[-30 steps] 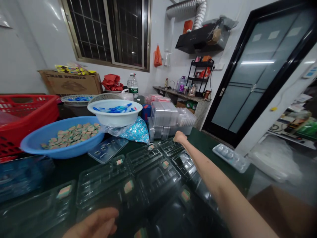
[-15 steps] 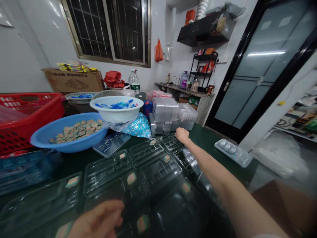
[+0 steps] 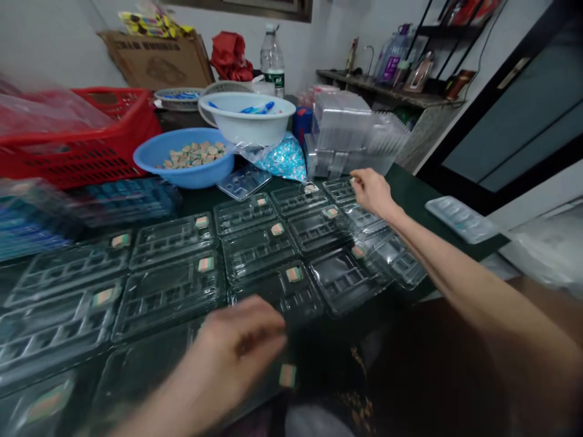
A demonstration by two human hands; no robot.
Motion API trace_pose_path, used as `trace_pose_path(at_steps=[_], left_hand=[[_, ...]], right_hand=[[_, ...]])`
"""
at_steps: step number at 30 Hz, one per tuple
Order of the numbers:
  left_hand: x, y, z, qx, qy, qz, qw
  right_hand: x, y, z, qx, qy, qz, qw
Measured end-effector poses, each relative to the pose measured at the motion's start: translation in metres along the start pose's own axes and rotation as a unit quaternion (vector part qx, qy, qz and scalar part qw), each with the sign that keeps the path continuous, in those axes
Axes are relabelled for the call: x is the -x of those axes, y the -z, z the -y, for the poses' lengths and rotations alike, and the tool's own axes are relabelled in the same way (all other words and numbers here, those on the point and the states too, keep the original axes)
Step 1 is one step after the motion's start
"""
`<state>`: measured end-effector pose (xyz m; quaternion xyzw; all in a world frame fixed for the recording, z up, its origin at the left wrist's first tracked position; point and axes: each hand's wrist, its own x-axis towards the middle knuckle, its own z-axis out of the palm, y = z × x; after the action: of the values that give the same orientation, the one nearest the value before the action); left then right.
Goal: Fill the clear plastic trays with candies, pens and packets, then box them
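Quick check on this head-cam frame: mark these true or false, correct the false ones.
1. A shallow light-blue plastic basin holds a heap of small tan and green pieces. True.
2. The round white plastic bowl holds the same kind of pieces. False: it holds slender blue items.
3. Clear plastic compartment trays lie side by side on a dark green table top. True.
4. The right hand grips the rim of the red plastic basket. False: it is at the far row of clear trays, well away from the basket.
5. The clear water bottle stands inside the basket. False: it stands behind the white bowl.
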<state>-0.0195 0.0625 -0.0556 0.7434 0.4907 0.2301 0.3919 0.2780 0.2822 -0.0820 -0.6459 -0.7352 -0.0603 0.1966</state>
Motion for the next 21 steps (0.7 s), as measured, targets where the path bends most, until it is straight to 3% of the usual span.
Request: trace_pose_path(at_steps=[2,6,9,14,16,19,21], left_hand=[[0.016,-0.018,-0.005,-0.069,-0.038,0.129,0.989],[0.029,-0.048,-0.002,-0.25,-0.018,0.188,0.95],[0.036,-0.053,0.001,-0.287,-0.039,0.175,0.941],[0.05,-0.053,0.004,-0.342,-0.16,0.16,0.912],[0.053,-0.058,0.007,-0.362,-0.172,0.132,0.907],[0.059,-0.064,0.01,-0.352,-0.17,0.074,0.918],[0.066,-0.061,0.007,-0.333,-0.159,0.065,0.927]], right_hand=[[0.047,0.017,0.022,-0.049,0.053,-0.035,0.997],[0.138,0.036,0.057,-0.17,0.116,-0.054,0.977],[0.188,0.036,0.072,-0.237,0.116,-0.059,0.963],[0.241,0.018,0.09,-0.281,0.103,-0.089,0.95],[0.256,0.008,0.097,-0.283,0.1,-0.088,0.95],[0.273,-0.006,0.111,-0.288,0.108,-0.088,0.947],[0.28,-0.014,0.12,-0.286,0.114,-0.094,0.947]])
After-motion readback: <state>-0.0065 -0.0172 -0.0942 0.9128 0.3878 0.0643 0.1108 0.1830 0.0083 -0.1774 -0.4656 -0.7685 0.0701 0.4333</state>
